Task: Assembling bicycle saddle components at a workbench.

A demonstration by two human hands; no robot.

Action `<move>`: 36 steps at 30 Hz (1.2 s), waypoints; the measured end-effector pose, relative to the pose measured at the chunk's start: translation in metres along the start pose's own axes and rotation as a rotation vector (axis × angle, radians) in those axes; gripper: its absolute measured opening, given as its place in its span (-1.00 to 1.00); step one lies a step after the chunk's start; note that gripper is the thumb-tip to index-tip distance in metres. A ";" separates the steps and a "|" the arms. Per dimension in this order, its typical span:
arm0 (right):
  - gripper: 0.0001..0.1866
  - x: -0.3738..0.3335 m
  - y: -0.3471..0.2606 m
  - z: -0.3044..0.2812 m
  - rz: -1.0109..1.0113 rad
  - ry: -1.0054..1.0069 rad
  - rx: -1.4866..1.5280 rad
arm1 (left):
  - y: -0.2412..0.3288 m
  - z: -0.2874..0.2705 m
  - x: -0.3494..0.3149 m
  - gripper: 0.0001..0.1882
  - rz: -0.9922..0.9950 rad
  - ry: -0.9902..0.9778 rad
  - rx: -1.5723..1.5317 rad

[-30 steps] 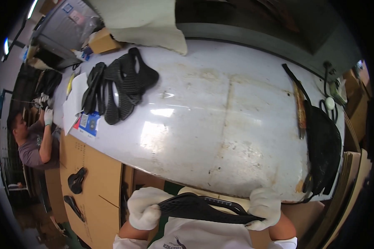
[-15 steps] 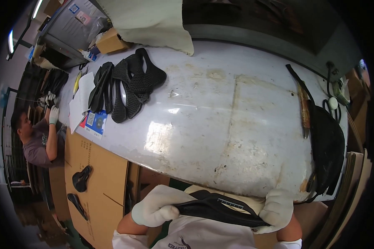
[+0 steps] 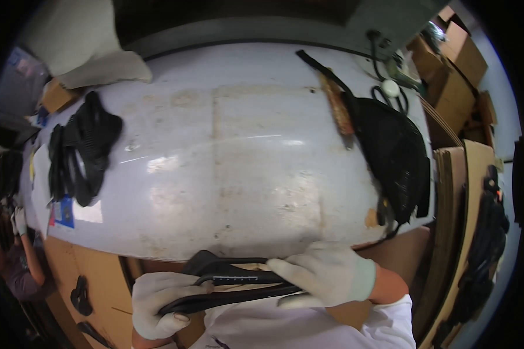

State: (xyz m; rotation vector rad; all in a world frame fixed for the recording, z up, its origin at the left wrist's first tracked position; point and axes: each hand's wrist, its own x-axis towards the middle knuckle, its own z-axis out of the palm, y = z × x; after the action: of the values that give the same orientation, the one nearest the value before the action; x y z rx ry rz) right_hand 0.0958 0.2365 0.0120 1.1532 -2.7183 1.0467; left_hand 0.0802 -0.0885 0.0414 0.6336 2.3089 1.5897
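A black bicycle saddle point(image 3: 230, 295) with a long central slot and a small pale scale mark is held level in front of my body, just off the table's near edge. My left hand point(image 3: 163, 303), in a white glove, is closed round its left part, the thumb under the lower edge. At the other end, my right hand point(image 3: 326, 276), also gloved in white, grips the saddle between the thumb below and the fingers above. Part of the saddle's right end is hidden by that hand.
On the white table point(image 3: 256, 198) lie black perforated saddle covers point(image 3: 87, 145) at left. A wooden-handled tool point(image 3: 336, 104) and a black bag-like cloth point(image 3: 393, 151) lie at right. Two saddles rest on cardboard point(image 3: 102, 279) at lower left. A co-worker's gloved hand point(image 3: 20, 221) shows far left.
My view has swung to the right. The saddle has turned in my hands, and my right hand has shifted from its end to a grip across its top.
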 end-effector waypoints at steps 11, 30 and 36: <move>-0.48 -0.010 0.004 0.015 0.111 -0.177 0.238 | 0.003 0.016 0.001 -0.27 0.103 0.088 0.189; -0.52 0.003 -0.002 0.025 0.288 -0.080 -0.026 | 0.005 0.017 0.012 -0.42 0.141 -0.021 0.321; -0.49 0.002 0.003 0.016 0.151 0.027 0.319 | -0.008 0.011 0.004 -0.25 -0.079 0.210 0.085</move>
State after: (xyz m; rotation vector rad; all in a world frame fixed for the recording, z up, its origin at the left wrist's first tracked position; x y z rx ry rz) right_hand 0.0957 0.2278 -0.0016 0.9641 -2.7221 1.5492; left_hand 0.0800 -0.0802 0.0298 0.4040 2.5294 1.5972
